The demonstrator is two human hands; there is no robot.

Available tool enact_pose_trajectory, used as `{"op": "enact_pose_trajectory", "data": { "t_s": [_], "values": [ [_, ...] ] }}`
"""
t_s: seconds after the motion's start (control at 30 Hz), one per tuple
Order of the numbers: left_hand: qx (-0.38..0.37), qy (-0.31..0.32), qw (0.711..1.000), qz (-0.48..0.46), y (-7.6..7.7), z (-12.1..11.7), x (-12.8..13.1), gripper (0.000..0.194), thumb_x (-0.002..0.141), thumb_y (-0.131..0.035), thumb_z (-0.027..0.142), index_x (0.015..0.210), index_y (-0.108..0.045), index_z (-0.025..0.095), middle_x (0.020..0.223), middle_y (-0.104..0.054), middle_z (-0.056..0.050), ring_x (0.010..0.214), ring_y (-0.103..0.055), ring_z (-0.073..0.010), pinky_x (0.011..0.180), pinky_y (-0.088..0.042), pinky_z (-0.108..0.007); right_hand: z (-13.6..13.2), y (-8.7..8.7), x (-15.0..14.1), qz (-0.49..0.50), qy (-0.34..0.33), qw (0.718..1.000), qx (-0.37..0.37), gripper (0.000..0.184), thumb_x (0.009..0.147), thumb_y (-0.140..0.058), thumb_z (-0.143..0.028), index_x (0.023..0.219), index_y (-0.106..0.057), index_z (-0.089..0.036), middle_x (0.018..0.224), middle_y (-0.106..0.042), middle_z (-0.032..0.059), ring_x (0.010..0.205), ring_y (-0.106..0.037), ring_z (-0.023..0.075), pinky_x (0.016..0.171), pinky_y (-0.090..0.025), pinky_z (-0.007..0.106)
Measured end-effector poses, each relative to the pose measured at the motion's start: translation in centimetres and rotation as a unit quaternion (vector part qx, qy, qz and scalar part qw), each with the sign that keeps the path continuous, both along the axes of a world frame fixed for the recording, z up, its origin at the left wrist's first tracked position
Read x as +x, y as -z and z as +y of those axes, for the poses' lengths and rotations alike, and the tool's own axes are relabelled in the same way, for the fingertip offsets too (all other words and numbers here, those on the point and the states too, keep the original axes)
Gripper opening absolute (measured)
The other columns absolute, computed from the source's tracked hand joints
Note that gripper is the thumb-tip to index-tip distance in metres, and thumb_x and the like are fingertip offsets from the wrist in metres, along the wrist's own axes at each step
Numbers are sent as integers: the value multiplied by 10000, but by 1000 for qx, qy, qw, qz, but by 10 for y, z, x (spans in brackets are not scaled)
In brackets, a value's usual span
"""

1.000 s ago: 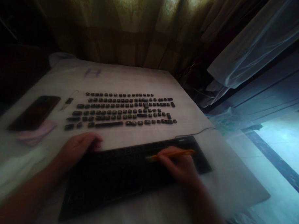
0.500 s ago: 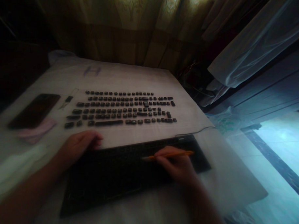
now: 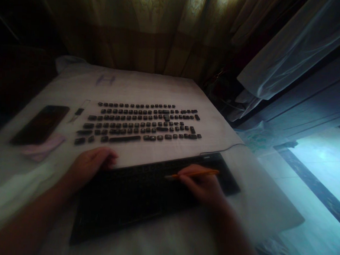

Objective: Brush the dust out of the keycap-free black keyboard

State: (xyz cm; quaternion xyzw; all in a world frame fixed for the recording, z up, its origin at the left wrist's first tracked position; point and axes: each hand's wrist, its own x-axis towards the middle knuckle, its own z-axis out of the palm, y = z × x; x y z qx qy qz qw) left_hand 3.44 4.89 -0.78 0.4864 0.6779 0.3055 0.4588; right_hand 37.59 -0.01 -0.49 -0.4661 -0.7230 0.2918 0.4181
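A black keyboard base [image 3: 123, 200] without its keycaps lies at a slant on the white-covered table. Pinched in my right hand [image 3: 203, 184] is a slim orange-handled brush [image 3: 197, 174], its pale tip pointing left over the base's upper middle. My left hand [image 3: 94, 164] rests at the base's far left corner, fingers curled in, and nothing shows in them. Beyond both hands, loose black keycaps [image 3: 134, 118] lie in several rows, with the long space bar [image 3: 125, 139] in the nearest row.
At the left lie a dark phone [image 3: 40, 125], a folded pink cloth [image 3: 43, 148], a small dark item with a wire loop [image 3: 79, 111] and a pale cloth [image 3: 19, 191]. The keyboard cable [image 3: 225, 148] runs off the table's right edge. A curtain [image 3: 150, 41] hangs behind.
The brush tip has shifted slightly right and away from me with my right hand. My left hand, the keyboard base and the keycaps look the same, apart from a slight camera shift.
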Motion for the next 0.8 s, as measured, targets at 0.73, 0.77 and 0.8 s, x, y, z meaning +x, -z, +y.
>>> {"op": "enact_pose_trajectory", "data": {
  "t_s": [0.73, 0.77, 0.8],
  "values": [
    [5, 7, 1000, 11, 5, 0, -6, 564, 674, -582, 741, 809, -701, 207, 728, -733, -26, 707, -682, -216, 768, -535, -382, -1, -1, 3, 23, 33, 999, -2, 70, 851, -705, -231, 828, -772, -235, 790, -795, 34, 697, -747, 201, 672, -636, 335],
    [4, 6, 1000, 10, 6, 0, -6, 566, 671, -583, 744, 807, -701, 207, 729, -734, -28, 709, -684, -217, 772, -536, -384, -1, -1, 2, 16, 28, 999, 0, 77, 854, -701, -231, 826, -772, -235, 788, -795, 34, 697, -747, 201, 673, -636, 337],
    [3, 6, 1000, 9, 6, 0, -6, 568, 669, -582, 746, 805, -702, 208, 731, -735, -29, 711, -686, -219, 774, -537, -386, 0, 0, 2, 11, 22, 1000, 5, 83, 857, -696, -226, 826, -773, -236, 785, -795, 33, 697, -746, 201, 674, -635, 337]
  ]
}}
